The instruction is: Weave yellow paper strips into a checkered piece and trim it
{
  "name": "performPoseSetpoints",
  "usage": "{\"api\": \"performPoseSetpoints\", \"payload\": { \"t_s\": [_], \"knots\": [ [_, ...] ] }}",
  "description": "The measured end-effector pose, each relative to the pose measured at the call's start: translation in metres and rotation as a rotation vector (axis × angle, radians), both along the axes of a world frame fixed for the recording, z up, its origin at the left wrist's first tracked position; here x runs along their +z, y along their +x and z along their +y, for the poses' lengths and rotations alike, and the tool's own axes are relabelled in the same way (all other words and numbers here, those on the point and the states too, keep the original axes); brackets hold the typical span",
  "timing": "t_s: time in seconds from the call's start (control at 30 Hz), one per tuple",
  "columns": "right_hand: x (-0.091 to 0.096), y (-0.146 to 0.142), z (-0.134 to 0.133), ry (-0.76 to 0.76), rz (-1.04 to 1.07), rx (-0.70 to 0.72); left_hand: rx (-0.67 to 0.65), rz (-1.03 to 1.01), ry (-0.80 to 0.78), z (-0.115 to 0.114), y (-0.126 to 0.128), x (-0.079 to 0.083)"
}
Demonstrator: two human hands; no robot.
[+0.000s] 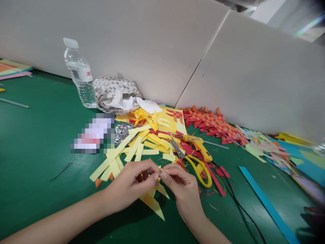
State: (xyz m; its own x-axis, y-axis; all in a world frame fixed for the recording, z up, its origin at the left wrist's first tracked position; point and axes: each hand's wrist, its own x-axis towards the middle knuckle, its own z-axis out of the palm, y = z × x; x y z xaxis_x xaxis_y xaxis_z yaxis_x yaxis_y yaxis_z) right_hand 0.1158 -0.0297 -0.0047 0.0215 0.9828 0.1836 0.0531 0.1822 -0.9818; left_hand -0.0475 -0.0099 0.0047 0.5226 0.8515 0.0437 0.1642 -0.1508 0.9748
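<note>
Yellow strips (139, 153) beneath | scissors (180, 154), glue gun (203, 149) beyond | left fingers (151, 181), right fingers (168, 179) pinching tiny piece (160, 173)

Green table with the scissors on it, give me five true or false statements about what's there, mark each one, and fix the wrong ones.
1. The scissors have yellow handles. True.
2. The bottle lies on its side. False: the bottle stands upright.
3. The left hand and right hand meet at a small piece. True.
4. The glue gun is blue. False: the glue gun is yellow.
5. The blue strip lies to the right of both hands. True.
</note>
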Motion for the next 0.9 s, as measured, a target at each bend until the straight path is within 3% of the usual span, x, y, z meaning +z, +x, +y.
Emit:
{"api": "performPoseSetpoints", "payload": {
  "t_s": [0.17,0.3,0.43,0.67,0.9],
  "knots": [
    [-0.003,-0.001,0.001,-0.094,0.156,0.035,0.027,0.052,0.043,0.002,-0.001,-0.001],
    [-0.001,0.000,0.002,-0.087,0.164,-0.019,0.089,0.070,0.087,0.010,-0.007,0.001],
    [0.003,0.000,0.001,0.036,-0.082,-0.018,0.206,0.143,0.172,0.025,-0.020,0.005],
    [0.003,-0.014,-0.007,0.355,-0.659,0.190,0.260,0.505,0.417,0.040,-0.036,0.000],
    [-0.007,-0.024,-0.008,0.374,-0.836,0.277,0.279,0.538,0.501,0.038,-0.033,-0.003]
  ]
}}
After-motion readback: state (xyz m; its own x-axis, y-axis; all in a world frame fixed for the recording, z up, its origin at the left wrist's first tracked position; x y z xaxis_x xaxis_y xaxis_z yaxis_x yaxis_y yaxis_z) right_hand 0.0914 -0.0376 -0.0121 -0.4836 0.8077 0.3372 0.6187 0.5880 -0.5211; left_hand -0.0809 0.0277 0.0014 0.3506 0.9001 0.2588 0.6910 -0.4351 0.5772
